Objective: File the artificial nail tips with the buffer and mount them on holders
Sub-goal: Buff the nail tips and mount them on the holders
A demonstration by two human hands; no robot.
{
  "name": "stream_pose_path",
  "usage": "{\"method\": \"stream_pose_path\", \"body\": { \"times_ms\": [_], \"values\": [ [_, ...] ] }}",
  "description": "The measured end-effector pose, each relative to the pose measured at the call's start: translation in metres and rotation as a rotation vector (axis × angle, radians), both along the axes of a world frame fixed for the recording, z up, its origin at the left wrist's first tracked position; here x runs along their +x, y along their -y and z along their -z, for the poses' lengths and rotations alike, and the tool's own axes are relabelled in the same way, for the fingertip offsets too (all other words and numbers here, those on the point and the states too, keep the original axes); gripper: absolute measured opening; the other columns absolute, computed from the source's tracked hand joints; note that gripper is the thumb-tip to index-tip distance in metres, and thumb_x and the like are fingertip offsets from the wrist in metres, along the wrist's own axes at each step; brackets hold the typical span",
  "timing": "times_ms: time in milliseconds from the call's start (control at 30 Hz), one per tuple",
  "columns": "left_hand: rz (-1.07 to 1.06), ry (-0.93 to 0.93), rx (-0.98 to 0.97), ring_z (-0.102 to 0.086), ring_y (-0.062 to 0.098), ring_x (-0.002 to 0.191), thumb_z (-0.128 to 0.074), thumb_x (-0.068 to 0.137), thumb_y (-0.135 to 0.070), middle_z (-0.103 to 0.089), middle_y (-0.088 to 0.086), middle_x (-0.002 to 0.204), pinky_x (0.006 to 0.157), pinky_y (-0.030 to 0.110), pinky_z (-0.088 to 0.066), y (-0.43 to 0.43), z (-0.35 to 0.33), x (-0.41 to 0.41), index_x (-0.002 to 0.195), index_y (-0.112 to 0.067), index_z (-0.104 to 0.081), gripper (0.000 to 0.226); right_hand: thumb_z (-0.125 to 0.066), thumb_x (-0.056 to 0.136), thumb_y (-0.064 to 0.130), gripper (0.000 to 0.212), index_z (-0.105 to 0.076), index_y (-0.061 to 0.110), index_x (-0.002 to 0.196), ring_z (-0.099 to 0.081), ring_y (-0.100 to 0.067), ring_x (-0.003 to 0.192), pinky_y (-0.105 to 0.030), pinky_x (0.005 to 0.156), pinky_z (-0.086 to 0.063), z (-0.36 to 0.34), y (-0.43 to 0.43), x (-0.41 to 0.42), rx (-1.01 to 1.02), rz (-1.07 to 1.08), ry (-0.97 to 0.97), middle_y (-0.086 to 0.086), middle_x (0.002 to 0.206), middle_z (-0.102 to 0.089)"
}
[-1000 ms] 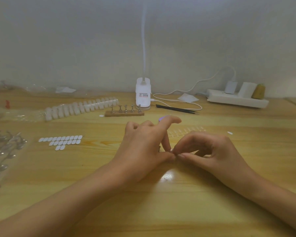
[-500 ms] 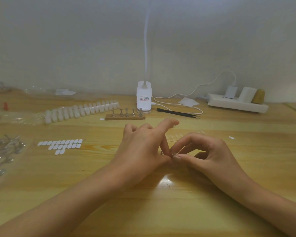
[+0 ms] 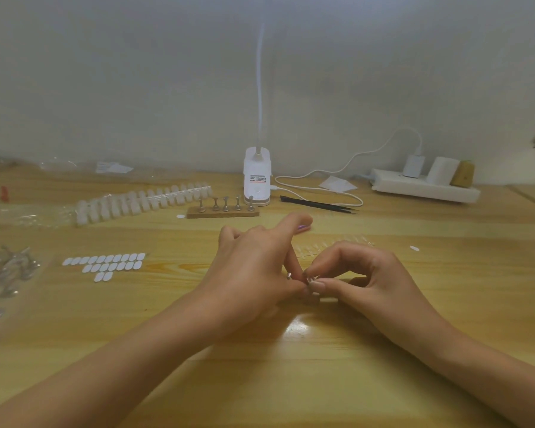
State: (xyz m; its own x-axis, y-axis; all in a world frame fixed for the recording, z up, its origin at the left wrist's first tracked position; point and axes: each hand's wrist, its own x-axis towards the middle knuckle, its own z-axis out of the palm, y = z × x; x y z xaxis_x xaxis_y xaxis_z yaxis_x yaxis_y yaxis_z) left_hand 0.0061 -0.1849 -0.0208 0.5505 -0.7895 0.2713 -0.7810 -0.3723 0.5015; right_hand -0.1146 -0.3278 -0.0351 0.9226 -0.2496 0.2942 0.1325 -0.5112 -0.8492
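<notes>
Desk: pale wood; carries all below, wall behind.
Bag: far L, clear plastic w/ loose metal holders, cut off by frame edge.
Red bit: back L, too small to tell what it is.
Oval pads: white, 3 rows, flat on desk, well L of hands.
Tip strip: long row of white nail tips, lying diag. behind pads.
Wooden stand: 5 metal holders upright on it; just R of strip's end, in front of lamp base.
Lamp base: white, by wall, neck going up.
Left hand: mid-desk; thumb + a lower finger pinch small holder, index straight, pointing fwd.
Buffer: purple, only its end shows behind L index.
Clear tips: row on desk just behind hands.
Small holder: metal, between the 2 hands, low over desk; mostly hidden, can't tell if a tip sits on it.
Tweezers: black, flat, R of lamp base.
Right hand: fingers curled; thumb + forefinger pinch same holder, touching L fingertips.
Loose pad: single white oval, R of hands.
Power strip: white, back R, plugs in it.
</notes>
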Motion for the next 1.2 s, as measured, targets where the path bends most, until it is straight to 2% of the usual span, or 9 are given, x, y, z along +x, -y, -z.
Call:
{"method": "stream_pose_path", "body": {
  "times_ms": [267,400,500,567,733,833,933,1033,1200],
  "values": [
    [-0.004,-0.026,0.0,-0.049,-0.005,0.101,-0.079,0.072,-0.045,-0.068,-0.031,0.081,0.079,0.025,-0.017,-0.001,-0.003,-0.001,0.139,-0.052,-0.029,0.083,-0.076,0.084,0.01,0.004,-0.074,0.014,0.085,-0.072,-0.01,0.085,-0.028,0.074,-0.059,0.0,0.002,0.001,0.028,-0.026,-0.026,0.009,0.087,-0.075],
    [-0.003,-0.008,-0.002,-0.049,-0.006,0.1,-0.079,0.073,-0.043,-0.067,-0.034,0.081,0.084,0.02,-0.018,-0.002,-0.004,-0.001,0.139,-0.053,-0.028,0.084,-0.078,0.083,0.018,0.005,-0.075,0.021,0.086,-0.072,-0.01,0.082,-0.023,0.067,-0.056,-0.001,0.003,0.001,0.086,-0.028,-0.061,0.005,0.087,-0.076],
    [0.007,-0.013,0.009,-0.047,-0.01,0.1,-0.08,0.074,-0.041,-0.065,-0.038,0.083,0.086,0.023,-0.019,-0.002,-0.004,-0.002,0.138,-0.054,-0.027,0.084,-0.073,0.08,0.037,0.023,-0.073,0.03,0.102,-0.071,-0.011,0.079,-0.021,0.054,-0.051,-0.008,0.007,0.006,0.185,-0.037,-0.134,0.001,0.091,-0.076],
    [0.014,-0.009,0.012,-0.049,-0.01,0.099,-0.079,0.074,-0.039,-0.064,-0.04,0.084,0.085,0.025,-0.019,-0.002,-0.005,-0.003,0.139,-0.053,-0.027,0.084,-0.069,0.084,0.036,0.032,-0.066,0.028,0.115,-0.07,-0.012,0.077,-0.022,0.051,-0.05,-0.011,0.011,0.012,0.26,-0.046,-0.199,0.0,0.089,-0.075],
    [0.031,-0.012,-0.004,-0.04,-0.024,0.094,-0.079,0.075,-0.038,-0.065,-0.039,0.085,0.082,0.025,-0.017,-0.001,-0.003,-0.001,0.139,-0.052,-0.03,0.082,-0.073,0.073,0.043,0.049,-0.059,0.03,0.118,-0.066,-0.008,0.069,-0.02,0.051,-0.048,-0.011,0.009,0.018,0.191,-0.076,-0.296,0.005,0.084,-0.073],
    [0.035,-0.029,-0.006,-0.037,-0.026,0.091,-0.08,0.074,-0.037,-0.065,-0.039,0.085,0.084,0.025,-0.018,-0.001,-0.002,0.0,0.139,-0.05,-0.033,0.081,-0.074,0.075,0.04,0.047,-0.059,0.029,0.118,-0.066,-0.01,0.068,-0.02,0.05,-0.047,-0.012,0.009,0.018,0.188,-0.079,-0.3,0.004,0.087,-0.074],
    [0.027,-0.033,-0.007,-0.047,-0.014,0.098,-0.08,0.074,-0.035,-0.066,-0.037,0.084,0.088,0.026,-0.019,-0.002,-0.004,-0.001,0.138,-0.05,-0.035,0.08,-0.073,0.086,0.028,0.037,-0.058,0.03,0.12,-0.066,-0.011,0.068,-0.021,0.048,-0.044,-0.012,0.008,0.017,0.177,-0.078,-0.289,0.005,0.088,-0.073],
    [0.022,-0.027,-0.007,-0.051,-0.007,0.103,-0.08,0.074,-0.034,-0.068,-0.032,0.082,0.091,0.029,-0.021,-0.002,-0.005,-0.001,0.138,-0.049,-0.036,0.079,-0.073,0.087,0.025,0.039,-0.056,0.031,0.122,-0.068,-0.012,0.067,-0.022,0.047,-0.042,-0.013,0.007,0.016,0.182,-0.066,-0.28,0.006,0.088,-0.073],
    [0.037,0.016,-0.019,-0.043,-0.024,0.088,-0.08,0.074,-0.036,-0.067,-0.034,0.083,0.084,0.026,-0.018,0.0,-0.002,-0.001,0.137,-0.048,-0.036,0.078,-0.076,0.083,0.027,0.045,-0.055,0.031,0.123,-0.071,-0.013,0.068,-0.02,0.052,-0.048,-0.017,0.013,0.021,0.192,-0.084,-0.368,0.003,0.087,-0.075]
  ]
}}
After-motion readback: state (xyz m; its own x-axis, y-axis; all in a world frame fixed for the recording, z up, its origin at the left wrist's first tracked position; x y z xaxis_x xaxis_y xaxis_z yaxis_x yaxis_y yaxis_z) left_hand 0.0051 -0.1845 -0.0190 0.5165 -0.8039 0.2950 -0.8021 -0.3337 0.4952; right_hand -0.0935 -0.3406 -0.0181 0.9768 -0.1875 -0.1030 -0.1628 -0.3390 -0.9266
